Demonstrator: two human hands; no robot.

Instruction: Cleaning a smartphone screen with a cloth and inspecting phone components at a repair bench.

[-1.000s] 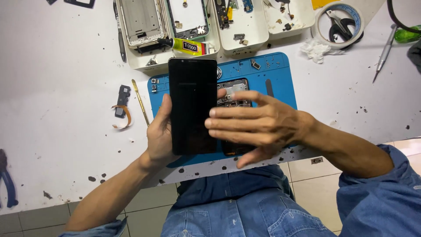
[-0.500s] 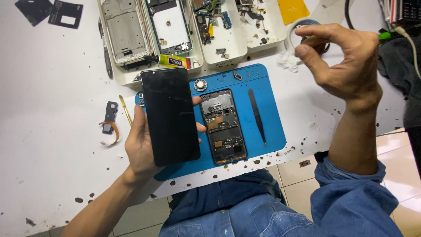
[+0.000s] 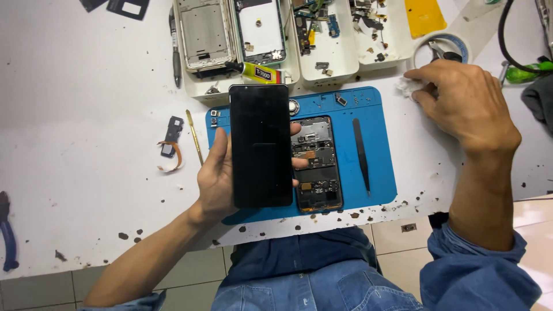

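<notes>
The person's left hand point(image 3: 216, 175) holds a black phone screen panel point(image 3: 260, 145) upright in its palm, glass side up, its fingers point(image 3: 298, 163) curling round the right edge and the thumb along the left. The panel hovers over the left part of a blue work mat point(image 3: 377, 167) that lies on the white, speckled surface point(image 3: 86, 115). Just to the right of the panel, flat on the mat, rests an opened phone body point(image 3: 317, 164) with its boards and connectors bare. Further right on the mat lies a thin black pry tool point(image 3: 361, 154), well apart from the phone body.

The right hand point(image 3: 461, 103) reaches to the far right of the surface, palm down, its fingers bent and pressing on a crumpled white wipe point(image 3: 408, 86); whether they pinch it I cannot tell. Just beyond that hand sits a roll of tape point(image 3: 440, 43).

On the far side stand white trays point(image 3: 334, 63) holding phone frames and small parts, with a yellow glue tube point(image 3: 259, 72) lying at the near edge of 1 tray, just above the panel's top. To the left of the mat lie a slim brass-coloured spudger point(image 3: 194, 135) and a small part with an orange flex cable point(image 3: 170, 147). A green-handled tool point(image 3: 527, 69) shows at the far right.
</notes>
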